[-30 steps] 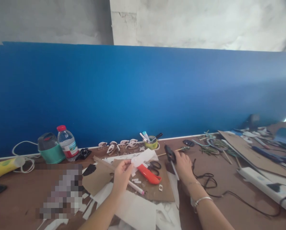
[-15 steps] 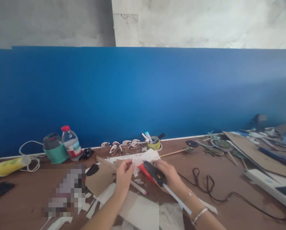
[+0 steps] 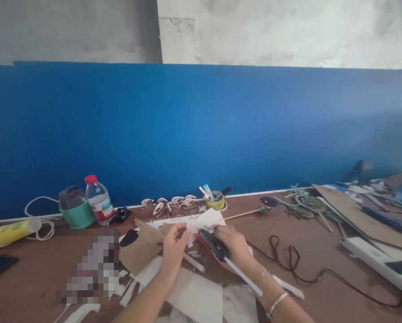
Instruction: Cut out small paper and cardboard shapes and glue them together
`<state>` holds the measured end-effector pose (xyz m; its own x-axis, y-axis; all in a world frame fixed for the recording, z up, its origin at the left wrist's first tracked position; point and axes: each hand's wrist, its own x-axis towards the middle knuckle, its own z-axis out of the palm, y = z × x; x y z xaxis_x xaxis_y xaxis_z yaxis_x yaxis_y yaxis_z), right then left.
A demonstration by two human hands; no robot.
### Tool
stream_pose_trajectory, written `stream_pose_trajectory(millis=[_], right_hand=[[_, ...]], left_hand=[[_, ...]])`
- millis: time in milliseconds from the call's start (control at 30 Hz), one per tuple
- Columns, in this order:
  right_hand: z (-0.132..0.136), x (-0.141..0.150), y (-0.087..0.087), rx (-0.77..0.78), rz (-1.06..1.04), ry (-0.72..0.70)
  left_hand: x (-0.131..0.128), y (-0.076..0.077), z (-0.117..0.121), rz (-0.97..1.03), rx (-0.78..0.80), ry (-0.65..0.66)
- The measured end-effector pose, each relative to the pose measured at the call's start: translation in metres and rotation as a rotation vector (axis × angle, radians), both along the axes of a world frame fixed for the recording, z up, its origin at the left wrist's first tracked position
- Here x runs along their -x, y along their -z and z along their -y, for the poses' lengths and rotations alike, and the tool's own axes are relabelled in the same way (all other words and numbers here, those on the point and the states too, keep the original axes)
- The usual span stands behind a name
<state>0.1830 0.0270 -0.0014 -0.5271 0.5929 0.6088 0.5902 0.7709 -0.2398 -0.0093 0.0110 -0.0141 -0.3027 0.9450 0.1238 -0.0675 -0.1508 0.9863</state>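
My right hand [image 3: 232,242] grips a black hot glue gun [image 3: 211,241], its nozzle pointing left towards my left hand. A long translucent glue stick [image 3: 247,278] juts from the gun's rear, above my wrist. The fingertips of my left hand [image 3: 174,244] are pinched together near the nozzle. Whatever they hold is too small and pale against the white paper [image 3: 209,218] behind to make out. A red object [image 3: 204,242] lies partly hidden under the gun. Below my hands are a marker [image 3: 194,262], a brown cardboard piece [image 3: 142,251] and white sheets [image 3: 201,291].
Several white bird-like cutouts [image 3: 177,201] stand along the wall, beside a yellow-green tape roll [image 3: 215,202] holding pens. A water bottle [image 3: 100,202] stands at the left. The black cord [image 3: 291,260] runs right to a power strip [image 3: 379,262], near cardboard [image 3: 362,215].
My right hand and the glue gun have shifted slightly left, bringing the nozzle nearer my left fingertips. My left hand stays pinched in nearly the same place.
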Motion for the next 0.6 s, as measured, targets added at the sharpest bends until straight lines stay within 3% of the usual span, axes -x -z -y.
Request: stream_pose_trajectory(millis=[600], right_hand=[[-0.0018,0.0027,-0.0002,-0.028,0.04,0.008]], left_hand=[[-0.0007,-0.0026,0.0009,-0.009,0.011,0.006]])
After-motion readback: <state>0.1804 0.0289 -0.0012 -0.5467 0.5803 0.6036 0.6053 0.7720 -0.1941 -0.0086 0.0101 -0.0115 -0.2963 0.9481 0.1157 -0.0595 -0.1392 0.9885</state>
